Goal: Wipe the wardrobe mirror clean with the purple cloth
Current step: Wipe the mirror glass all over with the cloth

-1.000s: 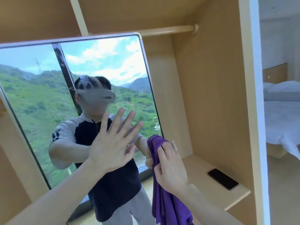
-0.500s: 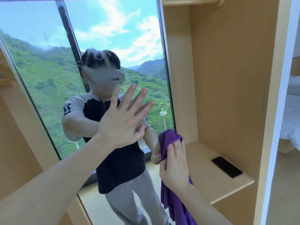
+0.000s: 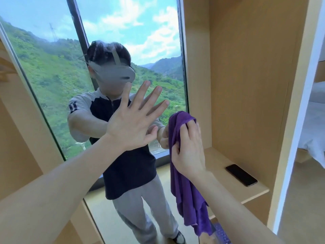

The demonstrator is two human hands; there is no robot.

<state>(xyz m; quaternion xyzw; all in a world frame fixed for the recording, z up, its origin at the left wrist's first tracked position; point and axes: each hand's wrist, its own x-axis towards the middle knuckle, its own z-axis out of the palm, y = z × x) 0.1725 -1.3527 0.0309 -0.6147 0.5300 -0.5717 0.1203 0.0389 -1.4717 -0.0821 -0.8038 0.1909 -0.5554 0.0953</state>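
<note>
- My right hand [image 3: 189, 150], lower centre of the frame, presses the purple cloth [image 3: 186, 187] against the tall frameless wardrobe mirror [image 3: 52, 76]; the fingers [image 3: 183, 136] are curled into the top fold and grip it, while the rest of the cloth hangs loose toward the bottom edge of the frame.
- My left hand [image 3: 133, 124], centre of the frame, lies flat with its fingers spread and holds nothing; it appears to rest on the glass, meeting its own reflection, and I judge it to be a brace.
- Step in hand, as I judge it: wiping the strip of mirror along its right-hand edge. To do it well I would keep the palm flat behind the bunched cloth, press evenly, run overlapping strokes, and gather the hanging tail so it does not drag.
- The braced left palm may itself leave marks, so that patch should be wiped last.
- The mirror fills the left and centre of the frame and reflects a window with green hills, sky and my own figure.
- Light wooden wardrobe side panel [image 3: 246, 76], right of centre, stands just beside the mirror edge and limits the sideways stroke.
- Light wooden shelf [image 3: 219, 166], lower right, carries a black smartphone [image 3: 241, 175], lying flat, near the cloth hand; a wide sweep could knock it.
- White bed [image 3: 316, 124] shows at the far right, well apart.
</note>
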